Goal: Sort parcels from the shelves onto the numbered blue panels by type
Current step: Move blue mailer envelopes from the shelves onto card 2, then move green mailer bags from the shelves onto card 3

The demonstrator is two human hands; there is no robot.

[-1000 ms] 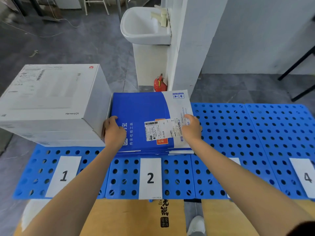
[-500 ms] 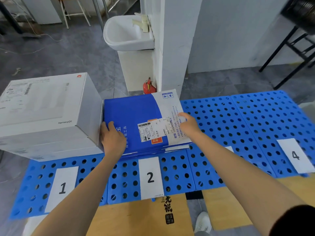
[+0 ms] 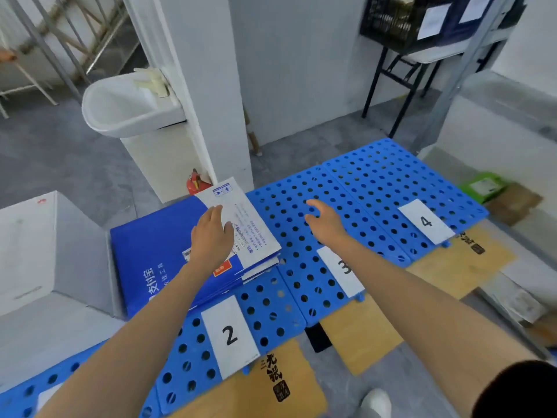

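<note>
Blue envelopes (image 3: 156, 236) under flat left hand (image 3: 212, 233); right hand (image 3: 325, 223), fingers spread empty, over panel 3 (image 3: 303, 260).

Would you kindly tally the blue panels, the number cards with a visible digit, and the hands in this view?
Blue panels: 4
Number cards showing a digit: 3
Hands: 2
Total: 9

Bright, even, diffuse indoor light; source not visible. Shadows weak and soft, no glare. Whole frame smeared by motion blur, worst on white box (image 3: 45, 251) at left and dark crate (image 3: 391, 22) top right. Number labels (image 3: 230, 336) on blue panels (image 3: 376, 188) legible. Wide-angle lens bends pillar (image 3: 208, 86), strongest toward edges.
</note>
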